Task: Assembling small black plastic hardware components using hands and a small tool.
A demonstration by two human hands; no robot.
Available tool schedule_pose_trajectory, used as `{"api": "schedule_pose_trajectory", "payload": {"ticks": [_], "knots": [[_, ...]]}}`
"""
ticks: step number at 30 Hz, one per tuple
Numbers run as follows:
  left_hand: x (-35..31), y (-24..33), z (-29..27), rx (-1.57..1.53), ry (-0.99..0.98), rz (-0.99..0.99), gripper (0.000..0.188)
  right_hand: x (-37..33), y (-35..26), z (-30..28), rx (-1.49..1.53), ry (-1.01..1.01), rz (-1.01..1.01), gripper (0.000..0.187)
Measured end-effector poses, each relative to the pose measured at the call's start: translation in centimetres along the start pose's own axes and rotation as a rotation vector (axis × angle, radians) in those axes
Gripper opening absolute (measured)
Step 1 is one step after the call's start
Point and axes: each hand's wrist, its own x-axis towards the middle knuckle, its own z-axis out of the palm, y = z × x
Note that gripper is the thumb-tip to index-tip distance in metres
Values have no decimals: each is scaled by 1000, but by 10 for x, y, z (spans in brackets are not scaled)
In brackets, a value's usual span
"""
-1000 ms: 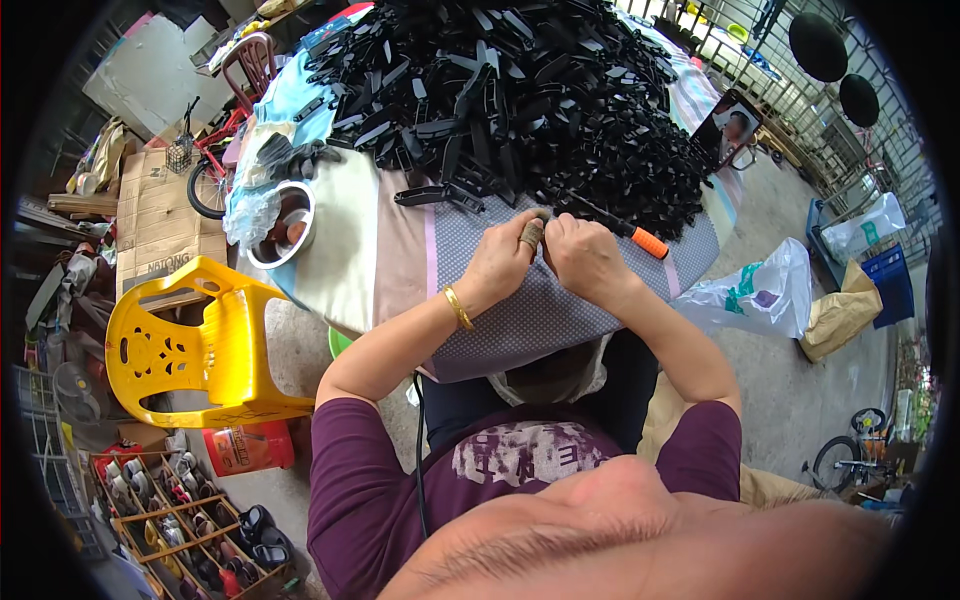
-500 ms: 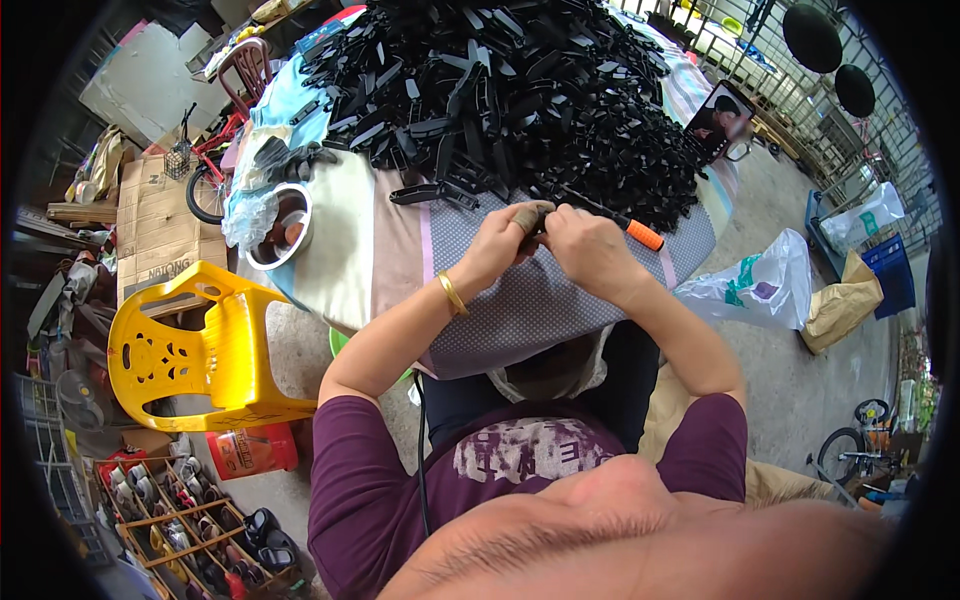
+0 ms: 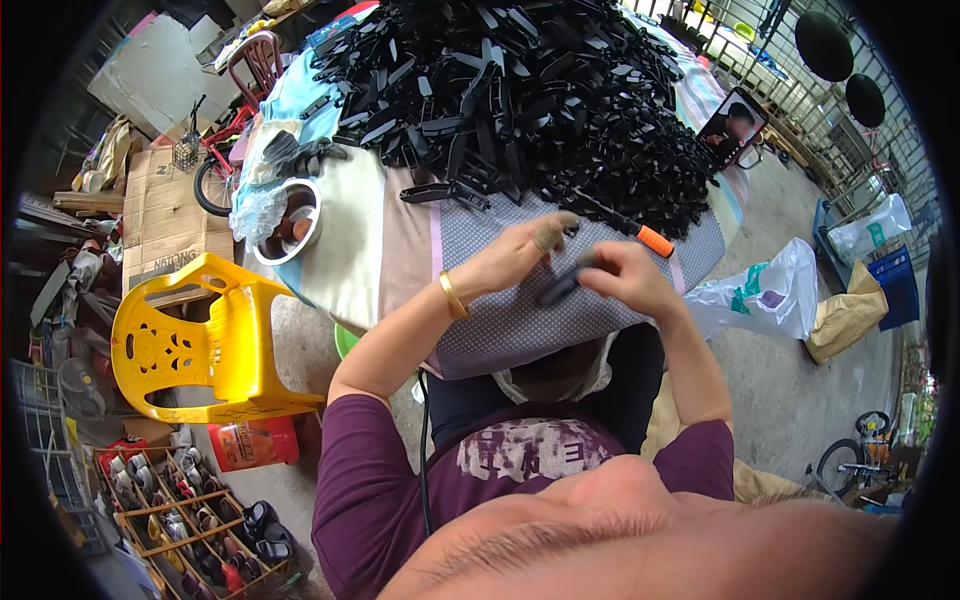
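My right hand [image 3: 632, 280] pinches a dark, elongated plastic piece [image 3: 562, 287], blurred by motion, above the dotted grey cloth. Just to its left, my left hand [image 3: 525, 250] has its fingertips together at a small black bit [image 3: 571, 229], too small to make out. A tan wrap covers one of its fingers, and a gold bangle circles the wrist. Beyond both hands spreads a large heap of black plastic parts [image 3: 480, 100]. At the heap's near right edge lies a tool with an orange handle [image 3: 655, 240] and a dark shaft.
A white-rimmed bowl [image 3: 315, 225] and clear plastic [image 3: 255, 215] sit on the table's left. A phone [image 3: 733, 125] stands at the right edge. On the floor are a yellow chair [image 3: 235, 345], a red bucket [image 3: 255, 443] and a white bag [image 3: 765, 290].
My hands were together by the cloth's far part; now they are apart. The right hand has drawn the dark piece toward me, lower than the left hand.
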Motion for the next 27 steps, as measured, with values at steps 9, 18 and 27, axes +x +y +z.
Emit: {"api": "schedule_pose_trajectory", "payload": {"ticks": [9,18,27], "knots": [[0,-6,-39,1368,548,-20,25,-4,7,-7,-441,-313,-202,20],[7,-2,-34,267,334,108,17,49,25,-7,-1045,262,-379,14],[4,4,-26,-859,-51,-166,32,44,7,12,-14,355,-145,15]]}}
